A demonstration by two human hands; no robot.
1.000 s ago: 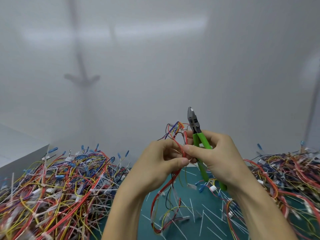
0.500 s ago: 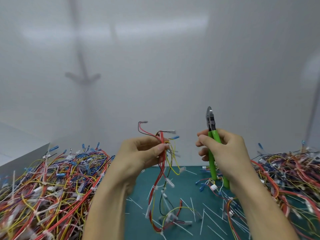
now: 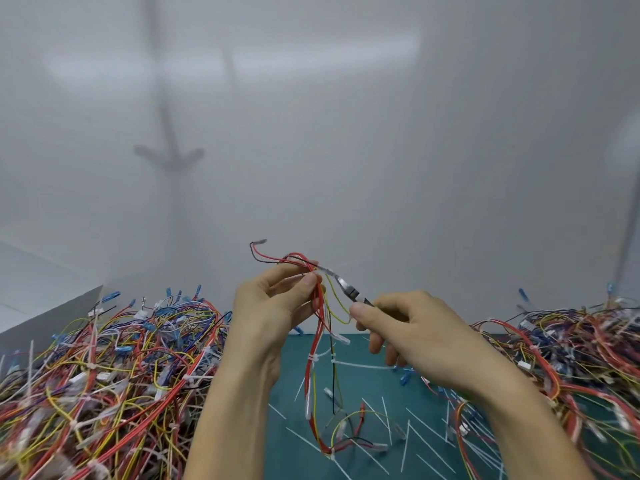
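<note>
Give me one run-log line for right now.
left hand: pinches wire harness | right hand: grips cutters, tip at harness near left thumb | harness tail: on teal mat | flanks: left wire pile, right wire pile

A single head-worn camera looks forward and slightly down from the near edge of the green mat (image 3: pixel 363 386), close above it, toward the white wall (image 3: pixel 381 168) behind its far edge.

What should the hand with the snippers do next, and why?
Probably slide the cutters into the wire bundle and snip a white tie: the right hand aims their nose at the wires the left hand pinches, and ties wrap the bundle lower down.
</note>
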